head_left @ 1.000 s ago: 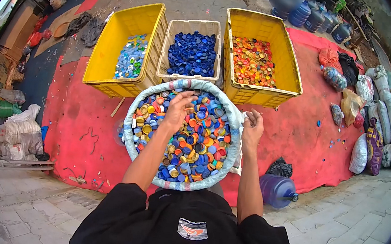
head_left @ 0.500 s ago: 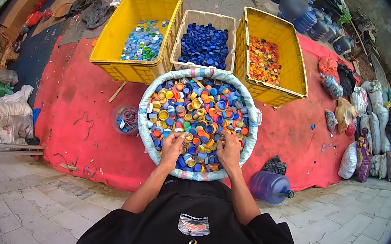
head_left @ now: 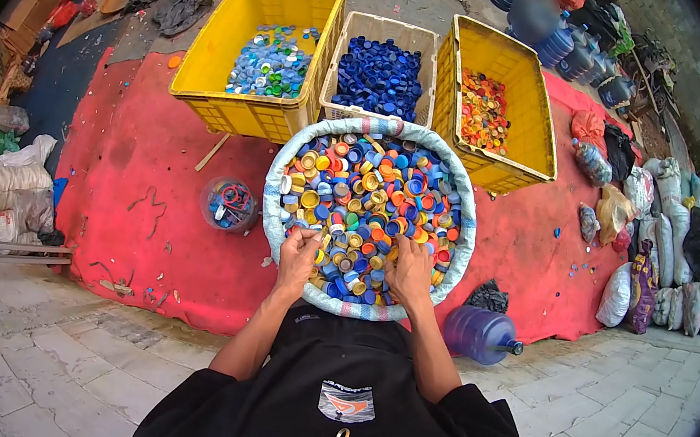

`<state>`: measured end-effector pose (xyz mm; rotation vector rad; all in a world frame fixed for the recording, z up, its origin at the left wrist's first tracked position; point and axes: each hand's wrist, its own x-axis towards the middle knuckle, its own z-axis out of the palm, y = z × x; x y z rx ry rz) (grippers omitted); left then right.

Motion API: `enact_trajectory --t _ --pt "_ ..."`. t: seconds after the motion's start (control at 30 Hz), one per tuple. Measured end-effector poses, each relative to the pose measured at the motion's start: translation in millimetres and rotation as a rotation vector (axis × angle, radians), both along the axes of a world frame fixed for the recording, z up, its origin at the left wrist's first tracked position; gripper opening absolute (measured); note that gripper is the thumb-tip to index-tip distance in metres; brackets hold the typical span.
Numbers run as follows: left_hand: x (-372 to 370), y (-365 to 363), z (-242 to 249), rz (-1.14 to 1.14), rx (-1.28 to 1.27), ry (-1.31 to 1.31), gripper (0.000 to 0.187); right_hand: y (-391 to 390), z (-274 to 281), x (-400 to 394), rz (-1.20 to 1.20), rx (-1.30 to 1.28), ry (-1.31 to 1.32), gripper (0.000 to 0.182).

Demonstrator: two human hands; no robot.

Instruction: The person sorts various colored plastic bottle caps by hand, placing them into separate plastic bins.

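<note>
A round basin with a padded, cloth-wrapped rim (head_left: 274, 200) holds a heap of mixed bottle caps (head_left: 369, 184). My left hand (head_left: 299, 254) is at the heap's lower left with its fingers drawn together; whatever is between them is too small to name. On the lower right of the heap is my right hand (head_left: 410, 269), its fingers curled together over the caps, and what they hold is hidden. Beyond the basin, a white crate (head_left: 430, 70) holds dark blue caps, between a left yellow crate (head_left: 198, 66) with light blue, green and white caps and a right yellow crate (head_left: 539, 124) with orange, red and yellow ones.
A small clear tub (head_left: 210, 216) with odds and ends stands on the red sheet (head_left: 116, 179) left of the basin. A large water bottle (head_left: 476, 334) lies at the lower right. Filled sacks (head_left: 666, 234) stand at the far right, and more bundles (head_left: 17, 197) at the left.
The basin and crates appear slightly further right as the view has shifted. My left hand has moved a little left relative to the basin; my right hand remains over the heap's lower right.
</note>
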<state>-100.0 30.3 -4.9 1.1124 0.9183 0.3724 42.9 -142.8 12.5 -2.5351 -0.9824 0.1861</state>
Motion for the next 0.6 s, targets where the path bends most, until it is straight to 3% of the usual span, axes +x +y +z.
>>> enact_trajectory --t 0.4,0.6 --pt "14.9 1.2 -11.7 -0.130 0.118 -0.003 0.021 -0.4 -11.6 -5.5 -0.024 -0.005 -0.002 0.050" --pt "48.6 3.9 0.2 -0.326 0.595 0.178 0.030 -2.1 -12.8 -7.4 -0.048 0.032 -0.012 0.051"
